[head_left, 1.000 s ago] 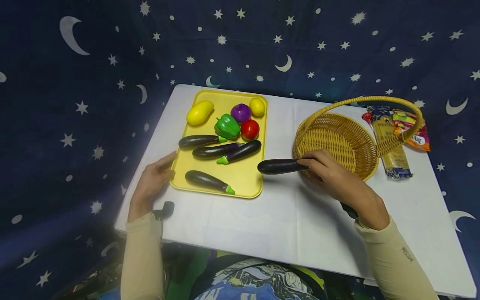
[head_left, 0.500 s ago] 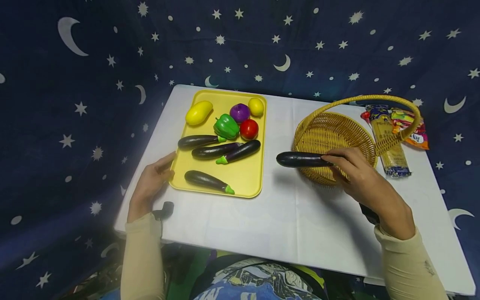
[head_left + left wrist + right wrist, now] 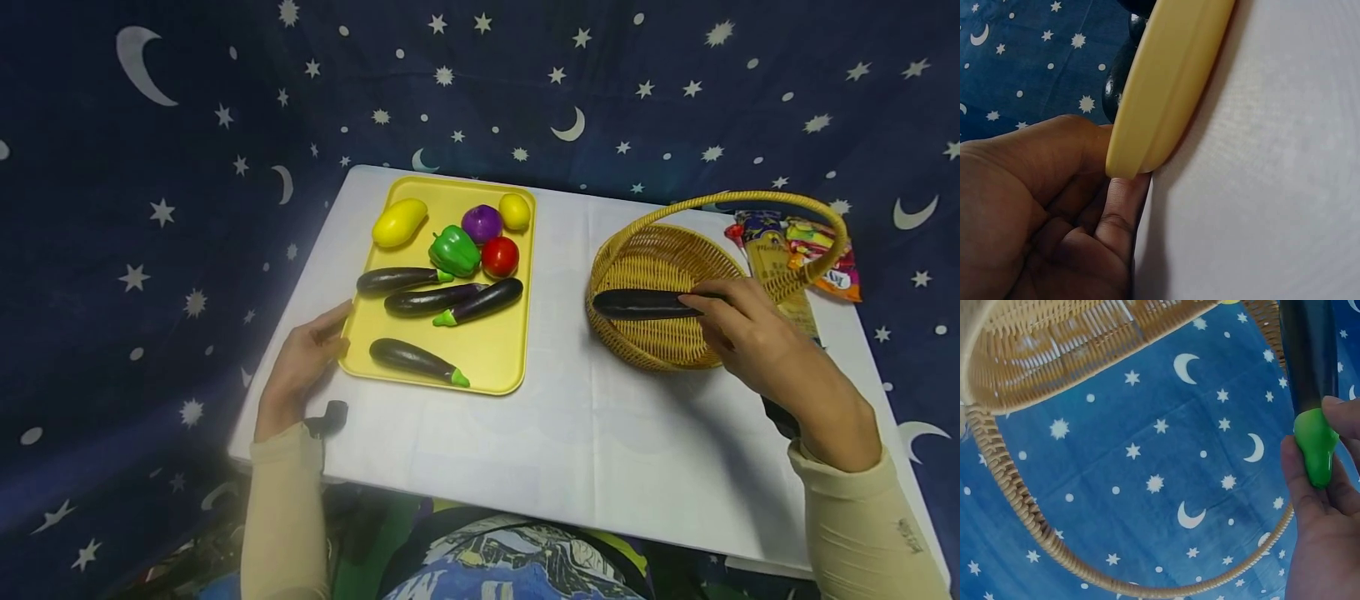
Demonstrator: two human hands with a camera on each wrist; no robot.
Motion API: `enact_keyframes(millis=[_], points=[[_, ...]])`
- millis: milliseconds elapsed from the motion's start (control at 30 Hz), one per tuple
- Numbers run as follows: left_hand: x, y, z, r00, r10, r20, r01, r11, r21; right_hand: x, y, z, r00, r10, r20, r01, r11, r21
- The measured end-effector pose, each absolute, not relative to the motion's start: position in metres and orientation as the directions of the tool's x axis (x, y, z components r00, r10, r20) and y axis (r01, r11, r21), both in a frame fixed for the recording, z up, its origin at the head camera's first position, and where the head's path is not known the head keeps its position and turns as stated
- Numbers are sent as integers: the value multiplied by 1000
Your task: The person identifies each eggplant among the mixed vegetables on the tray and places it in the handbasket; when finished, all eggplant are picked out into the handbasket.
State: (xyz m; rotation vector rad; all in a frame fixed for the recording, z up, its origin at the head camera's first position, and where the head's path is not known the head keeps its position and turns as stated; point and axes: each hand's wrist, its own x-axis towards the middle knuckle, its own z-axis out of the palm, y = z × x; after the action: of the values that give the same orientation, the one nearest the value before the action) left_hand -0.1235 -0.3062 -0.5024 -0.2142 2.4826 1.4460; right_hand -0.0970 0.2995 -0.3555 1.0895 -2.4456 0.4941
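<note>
My right hand [image 3: 780,358] pinches an eggplant [image 3: 645,305] near its green stem end [image 3: 1316,447], between thumb and fingers. The eggplant lies level over the opening of the wicker basket [image 3: 611,337], whose handle [image 3: 1085,572] arches beyond it. At the left, my left hand [image 3: 300,367] holds the near left edge of the yellow tray [image 3: 1166,81], the rim between thumb and finger. On that tray lie several more eggplants, one [image 3: 416,362] apart at the front and others [image 3: 435,300] grouped behind it.
Also on the tray are a mango [image 3: 400,222], a green bell pepper [image 3: 454,251], a tomato [image 3: 500,257], a purple onion-like vegetable [image 3: 482,223] and a lemon [image 3: 514,212]. Right of the basket lie a pasta packet [image 3: 772,258] and a colourful snack bag [image 3: 840,271]. A starry curtain [image 3: 510,75] hangs behind.
My right hand has carried the eggplant rightward, from beside the tray's right edge to above the basket. The left hand has stayed at the tray.
</note>
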Motion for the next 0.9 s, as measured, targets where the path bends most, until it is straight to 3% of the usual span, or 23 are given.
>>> enact_keyframes(millis=[267,800,900], points=[[-124,-305,-503,-943,-9,-334,-304,437,846,-118,308,-355,-644,-618,450,-730,673,-121],[-123,-304,-502,-942,-33,-335,-309,479,821,-156,307,-355,-703,-609,367,-679,729,-89],[-124,-304,-502,-943,-31,-331,-305,482,821,-162,308,-351,-739,-597,312,-648,757,-86]])
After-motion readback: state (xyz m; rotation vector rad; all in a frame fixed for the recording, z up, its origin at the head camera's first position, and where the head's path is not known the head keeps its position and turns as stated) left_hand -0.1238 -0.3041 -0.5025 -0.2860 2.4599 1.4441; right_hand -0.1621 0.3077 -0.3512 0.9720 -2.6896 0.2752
